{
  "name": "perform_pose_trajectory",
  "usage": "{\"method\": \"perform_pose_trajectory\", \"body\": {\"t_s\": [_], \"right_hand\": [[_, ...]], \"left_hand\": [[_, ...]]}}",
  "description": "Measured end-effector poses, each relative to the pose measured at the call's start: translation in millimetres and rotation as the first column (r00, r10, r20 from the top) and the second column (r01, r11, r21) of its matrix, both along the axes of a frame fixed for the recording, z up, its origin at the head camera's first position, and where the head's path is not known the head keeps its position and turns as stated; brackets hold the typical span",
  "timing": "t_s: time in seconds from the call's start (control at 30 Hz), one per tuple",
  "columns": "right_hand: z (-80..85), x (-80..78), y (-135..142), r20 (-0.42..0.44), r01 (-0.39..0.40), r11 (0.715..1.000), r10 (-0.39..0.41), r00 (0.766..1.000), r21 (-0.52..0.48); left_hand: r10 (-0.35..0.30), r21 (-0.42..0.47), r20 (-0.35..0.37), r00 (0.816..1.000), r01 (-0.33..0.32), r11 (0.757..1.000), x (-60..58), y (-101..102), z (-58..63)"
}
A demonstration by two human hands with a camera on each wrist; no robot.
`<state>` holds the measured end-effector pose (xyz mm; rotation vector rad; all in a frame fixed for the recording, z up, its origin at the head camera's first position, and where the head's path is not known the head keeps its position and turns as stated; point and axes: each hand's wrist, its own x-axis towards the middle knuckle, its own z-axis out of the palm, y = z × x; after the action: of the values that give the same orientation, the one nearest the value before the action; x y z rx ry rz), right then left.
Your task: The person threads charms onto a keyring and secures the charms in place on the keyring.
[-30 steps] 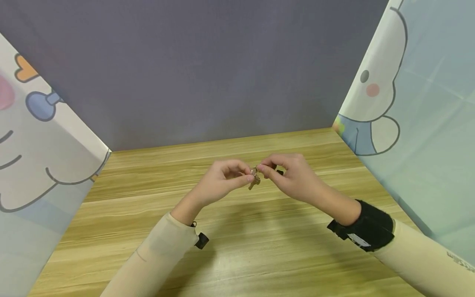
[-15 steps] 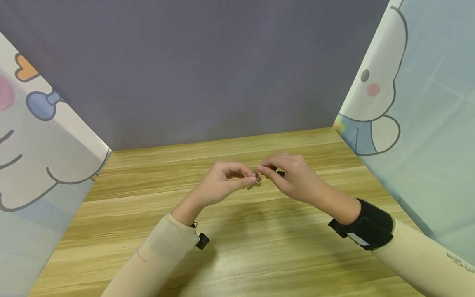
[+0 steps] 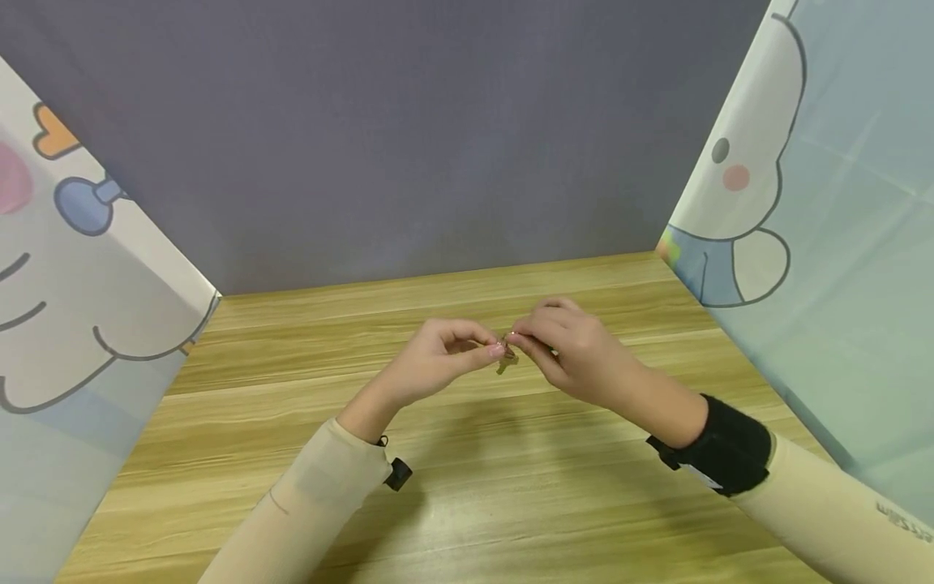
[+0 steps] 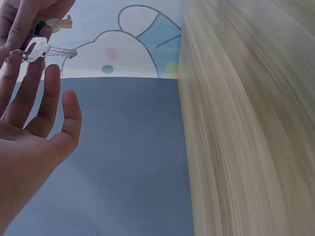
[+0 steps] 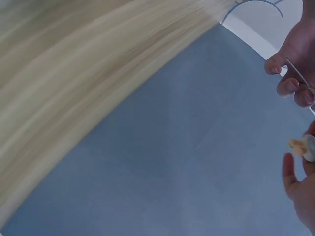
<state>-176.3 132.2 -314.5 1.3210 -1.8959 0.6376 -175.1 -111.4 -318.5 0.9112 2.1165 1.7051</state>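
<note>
My left hand [image 3: 438,353] pinches a silver key [image 3: 503,367] between thumb and index finger above the table. The left wrist view shows the toothed key [image 4: 37,49] hanging on a thin metal key ring [image 4: 15,53]. Beside it, my right hand [image 3: 576,353] pinches the ring with thumb and index fingertip, right at the left fingertips. A small white and yellow charm [image 4: 59,23] with a green part sticks out from my right hand. In the right wrist view the charm [image 5: 298,146] sits by the right fingers, and the ring is hidden.
A wood-grain table [image 3: 467,495] lies below both hands. A grey panel [image 3: 423,146] stands at the back, with cartoon-printed panels at the left [image 3: 87,292] and right [image 3: 846,243]. Black straps [image 3: 730,446] sit at the wrists.
The key has tilted and swung under the left fingertips. My right fingers have closed in toward the left hand, with the back of the hand turned slightly up. The left hand has barely moved.
</note>
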Motion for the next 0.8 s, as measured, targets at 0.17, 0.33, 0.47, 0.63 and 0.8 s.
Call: {"method": "perform_pose_trajectory", "body": {"t_s": [0.17,0.33,0.47,0.63,0.8], "right_hand": [[1.5,0.2,0.0,-0.165,-0.023,0.998,0.032,0.986,0.057],[-1.3,0.2,1.5,-0.114,-0.058,0.997,0.063,0.991,0.044],[-2.8,-1.7,2.6,0.048,-0.095,0.995,0.096,0.994,-0.016],[-0.7,-0.5,5.7,0.326,-0.095,0.994,0.107,0.939,-0.054],[3.2,2.5,7.3,0.508,-0.056,0.997,0.073,0.858,-0.050]], "left_hand": [[-0.040,0.038,0.010,0.999,0.040,0.998,0.0,1.5,0.7],[-0.044,0.016,-0.027,0.999,0.044,0.999,0.9,2.5,2.0],[-0.037,0.007,-0.059,0.998,0.037,0.999,1.3,2.4,2.3],[-0.020,0.012,-0.041,0.999,0.021,1.000,1.9,1.0,3.0],[-0.029,0.018,-0.020,0.999,0.029,0.999,2.1,1.4,3.2]]}}
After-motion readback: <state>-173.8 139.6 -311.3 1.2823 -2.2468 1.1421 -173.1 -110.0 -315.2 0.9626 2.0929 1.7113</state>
